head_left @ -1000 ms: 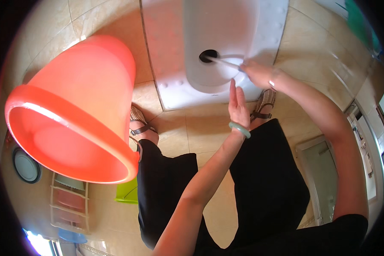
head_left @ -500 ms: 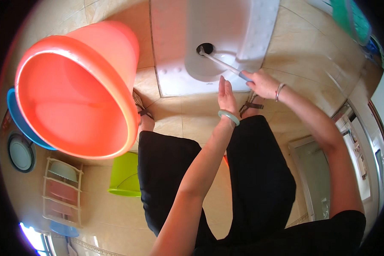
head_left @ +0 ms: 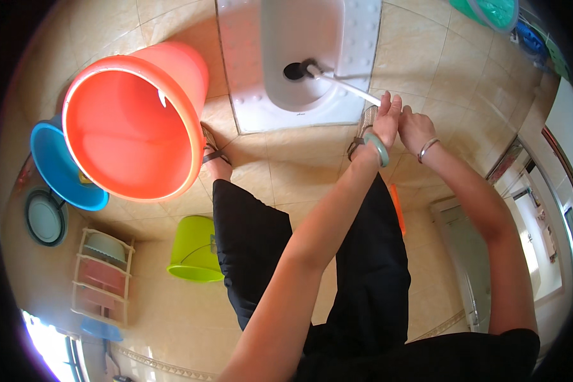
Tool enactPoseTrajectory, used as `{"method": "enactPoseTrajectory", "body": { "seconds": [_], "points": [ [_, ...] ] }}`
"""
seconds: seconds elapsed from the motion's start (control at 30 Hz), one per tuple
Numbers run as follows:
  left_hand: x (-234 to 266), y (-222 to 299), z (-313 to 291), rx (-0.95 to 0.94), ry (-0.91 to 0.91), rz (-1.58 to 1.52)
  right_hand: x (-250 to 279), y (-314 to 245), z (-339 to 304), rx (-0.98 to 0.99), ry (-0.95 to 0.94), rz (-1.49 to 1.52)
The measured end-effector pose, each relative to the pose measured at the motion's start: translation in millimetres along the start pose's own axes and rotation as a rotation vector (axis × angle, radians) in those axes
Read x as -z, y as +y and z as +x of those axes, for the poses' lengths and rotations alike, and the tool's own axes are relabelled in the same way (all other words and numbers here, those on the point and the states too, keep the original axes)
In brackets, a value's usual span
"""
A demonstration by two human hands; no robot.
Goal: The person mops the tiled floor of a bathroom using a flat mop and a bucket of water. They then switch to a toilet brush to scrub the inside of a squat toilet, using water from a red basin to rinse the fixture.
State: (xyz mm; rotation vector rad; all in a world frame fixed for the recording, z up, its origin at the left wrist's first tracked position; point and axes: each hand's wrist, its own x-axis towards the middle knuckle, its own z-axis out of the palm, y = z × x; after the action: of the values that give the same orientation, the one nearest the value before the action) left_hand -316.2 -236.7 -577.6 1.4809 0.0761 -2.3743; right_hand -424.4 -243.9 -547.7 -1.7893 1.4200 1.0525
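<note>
In my right hand, fingers closed, is the upper end of a toilet brush; the grip itself is mostly covered. The brush's white handle slants down to the left. Its dark head rests in the bowl of a white squat toilet, just right of the dark drain hole. My left hand, with a pale green bangle at the wrist, lies across the handle just left of my right hand. Its visible fingers are fairly straight, and whether they press on the handle is unclear.
A large orange-red bucket stands left of the toilet. Beyond it are a blue basin, a grey basin and a slatted rack. A lime-green bucket is beside my left leg. Green mesh baskets stand at upper right.
My left hand has moved right and forward to the brush handle, beside my right hand. The brush head has shifted from the drain hole to its right side. The view has shifted slightly.
</note>
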Motion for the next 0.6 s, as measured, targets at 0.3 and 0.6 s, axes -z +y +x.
{"method": "enactPoseTrajectory", "body": {
  "seconds": [0.3, 0.6],
  "points": [
    [103.8, 16.3, -54.7, -0.073, 0.257, -0.24, -80.5, -131.1, -13.2, 0.019, 0.074, 0.347],
    [197.6, 101.8, -125.8, -0.281, 0.435, -0.409, -107.4, -103.7, -21.8, -0.257, 0.213, 0.53]
  ]
}}
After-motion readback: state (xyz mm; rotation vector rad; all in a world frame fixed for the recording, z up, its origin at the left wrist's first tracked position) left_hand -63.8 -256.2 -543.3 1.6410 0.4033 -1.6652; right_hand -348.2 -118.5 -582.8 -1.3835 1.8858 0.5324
